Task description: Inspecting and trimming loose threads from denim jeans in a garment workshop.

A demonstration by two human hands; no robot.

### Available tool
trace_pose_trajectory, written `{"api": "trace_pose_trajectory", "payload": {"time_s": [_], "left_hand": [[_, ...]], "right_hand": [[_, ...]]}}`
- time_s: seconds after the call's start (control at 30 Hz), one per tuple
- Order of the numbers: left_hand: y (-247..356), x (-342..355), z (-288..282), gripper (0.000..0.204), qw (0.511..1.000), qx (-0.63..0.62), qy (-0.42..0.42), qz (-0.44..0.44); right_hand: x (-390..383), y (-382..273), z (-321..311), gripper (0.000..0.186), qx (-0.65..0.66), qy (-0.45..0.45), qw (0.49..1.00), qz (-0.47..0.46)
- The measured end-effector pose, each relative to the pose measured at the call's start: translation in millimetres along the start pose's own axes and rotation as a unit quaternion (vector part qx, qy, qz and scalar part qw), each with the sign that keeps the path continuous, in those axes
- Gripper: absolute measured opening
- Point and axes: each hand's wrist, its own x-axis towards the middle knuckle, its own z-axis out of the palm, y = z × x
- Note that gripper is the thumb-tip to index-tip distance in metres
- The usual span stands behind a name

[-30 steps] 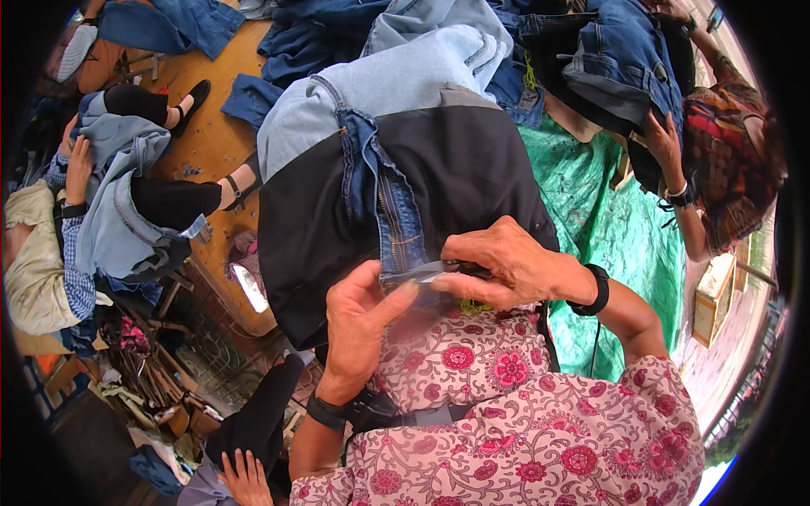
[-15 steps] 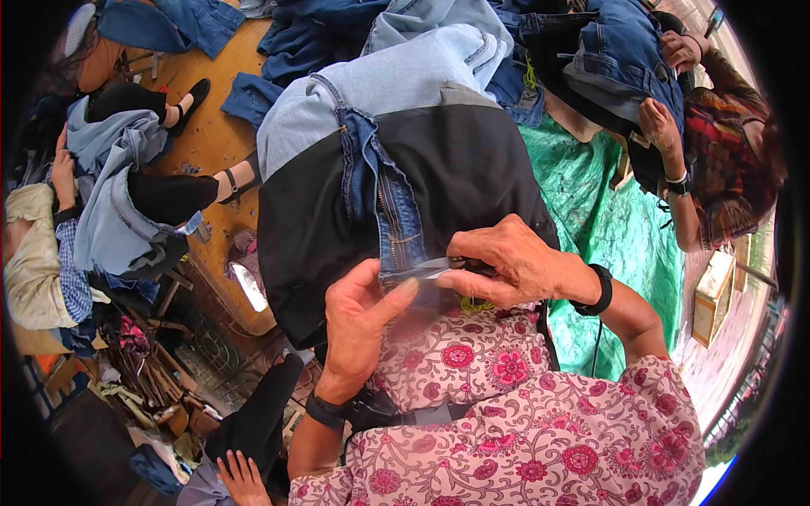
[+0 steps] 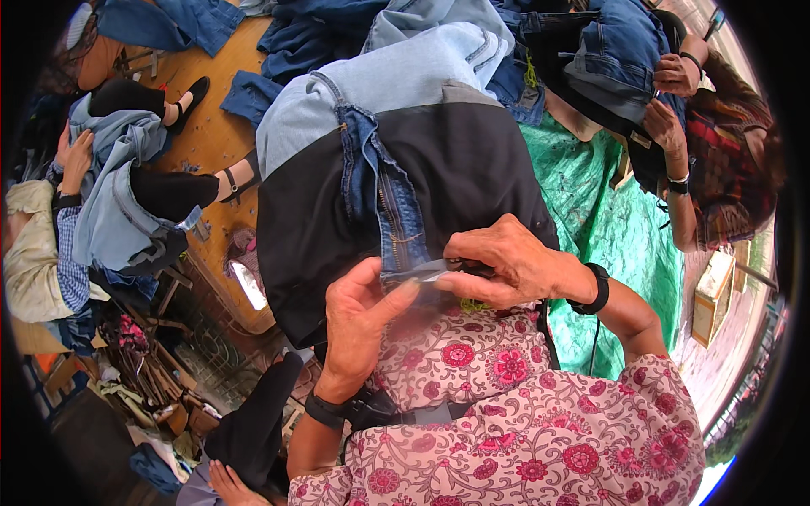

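Denim strip, over black cloth, end pinched in your left hand; silvery piece, kind unclear, pinched in your right hand: possible snag, should either pinch slip.

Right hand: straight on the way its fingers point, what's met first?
Likely the blue denim zipper strip, or the left hand beside it; depth at the fingertips is unclear.

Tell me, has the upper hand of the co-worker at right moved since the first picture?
Yes: the upper hand has come down the picture, nearer to the pale box.
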Motion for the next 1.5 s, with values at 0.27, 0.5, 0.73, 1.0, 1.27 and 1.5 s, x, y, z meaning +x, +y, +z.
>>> {"api": "trace_pose_trajectory", "payload": {"time_s": [0.27, 0.5, 0.73, 1.0, 1.27, 1.5], "left_hand": [[3.0, 0.5, 5.3, 0.016, 1.0, -0.002, 0.009, 0.0], [2.2, 0.7, 5.1, 0.016, 1.0, -0.012, 0.01, 0.0], [-3.1, 1.0, -4.0, 0.021, 0.999, -0.027, -0.016, -0.006], [0.4, 0.1, 4.9, 0.016, 1.0, -0.012, 0.011, 0.004], [-1.2, -0.5, -0.7, 0.024, 1.0, -0.019, -0.018, -0.003], [-1.2, 0.3, -1.1, 0.021, 1.0, -0.005, -0.005, 0.003]], "right_hand": [[1.5, -3.2, -1.8, 0.037, -0.013, -0.005, 1.0, 0.01], [5.3, -0.2, -2.5, 0.034, 0.025, -0.013, 1.0, 0.003], [4.9, 5.0, -3.0, 0.032, 0.02, -0.014, 1.0, -0.001], [1.9, 4.1, 1.8, 0.029, 0.04, 0.026, 0.998, 0.027], [-0.4, 2.6, 0.7, 0.032, 0.037, 0.017, 0.998, 0.045], [0.8, 3.1, 2.5, 0.033, -0.014, 0.001, 1.0, 0.009]]}}
